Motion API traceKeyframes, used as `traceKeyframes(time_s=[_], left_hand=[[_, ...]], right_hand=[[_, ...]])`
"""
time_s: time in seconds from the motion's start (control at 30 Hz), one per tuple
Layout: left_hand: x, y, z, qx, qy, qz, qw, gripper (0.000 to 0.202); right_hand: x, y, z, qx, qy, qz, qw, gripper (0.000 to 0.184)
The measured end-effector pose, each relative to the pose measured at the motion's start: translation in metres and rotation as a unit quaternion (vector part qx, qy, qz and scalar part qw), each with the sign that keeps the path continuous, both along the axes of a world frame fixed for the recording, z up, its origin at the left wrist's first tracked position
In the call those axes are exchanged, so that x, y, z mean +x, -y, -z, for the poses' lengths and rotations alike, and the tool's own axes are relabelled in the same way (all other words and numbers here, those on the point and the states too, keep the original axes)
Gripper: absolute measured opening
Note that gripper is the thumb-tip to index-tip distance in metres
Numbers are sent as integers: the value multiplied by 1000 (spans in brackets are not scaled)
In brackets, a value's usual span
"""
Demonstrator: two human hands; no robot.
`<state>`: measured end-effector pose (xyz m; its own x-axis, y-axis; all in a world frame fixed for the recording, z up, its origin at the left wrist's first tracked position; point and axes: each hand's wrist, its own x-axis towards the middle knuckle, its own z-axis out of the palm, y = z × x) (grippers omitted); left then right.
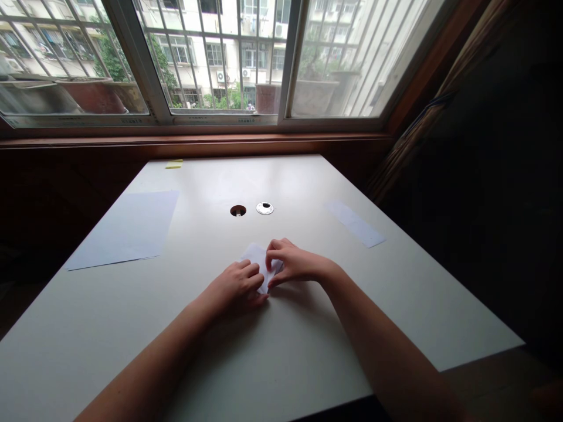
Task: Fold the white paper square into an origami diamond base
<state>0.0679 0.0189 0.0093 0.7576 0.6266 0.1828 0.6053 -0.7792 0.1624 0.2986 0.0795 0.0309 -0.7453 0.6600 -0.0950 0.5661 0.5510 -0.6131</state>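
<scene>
A small folded piece of white paper (254, 253) lies on the white table (281, 363), between my two hands. My left hand (241, 281) has its fingers curled over the paper's left side, with the thumb at its near corner. From the right, my right hand (292, 261) pinches the paper's right side, thumb and fingertips close together near the same corner. The fingers cover much of the paper, so its full shape is hidden.
Larger white sheets (127, 228) lie at the table's left edge, and a narrow paper strip (356, 224) at the right. Beyond my hands are a round cable hole (238, 211) and its loose cover (264, 208). A yellow slip (174, 164) sits at the far edge, below a barred window.
</scene>
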Motion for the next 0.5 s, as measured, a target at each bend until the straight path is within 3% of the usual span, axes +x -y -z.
traceKeyframes(time_s=[0.3,0.5], left_hand=[[-14,-6,-4,-71,97,51,991,11],[-23,-14,-7,-90,153,50,983,33]], right_hand=[[-1,6,-7,5,14,2,1000,32],[-2,10,-8,46,20,-5,999,22]])
